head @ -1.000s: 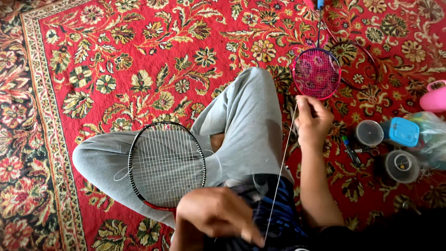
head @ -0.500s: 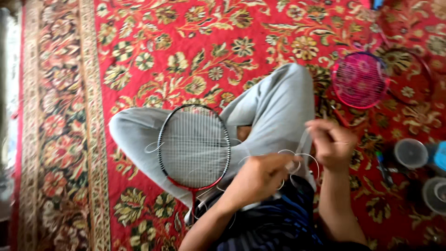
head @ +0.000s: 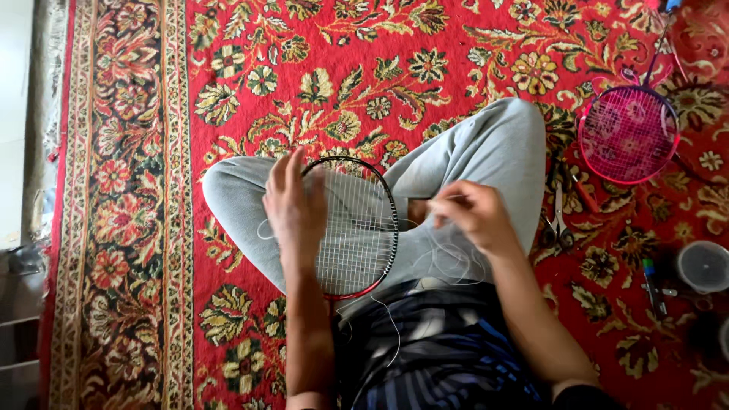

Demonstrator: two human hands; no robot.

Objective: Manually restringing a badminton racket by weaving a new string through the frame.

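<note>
I am looking down at a red floral carpet [head: 425, 45] that is covering nearly the whole floor, its dark patterned border [head: 121, 228] running down the left side. A pink-framed racket [head: 629, 134] is lying at the upper right. Just below it, scissors [head: 558, 224] are resting on the carpet. Further right, a round clear container [head: 704, 266] is sitting near a green-tipped marker [head: 651, 285].

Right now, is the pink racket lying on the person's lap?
No, the pink racket lies on the red carpet beside the knee; the black racket is on the lap.
</note>
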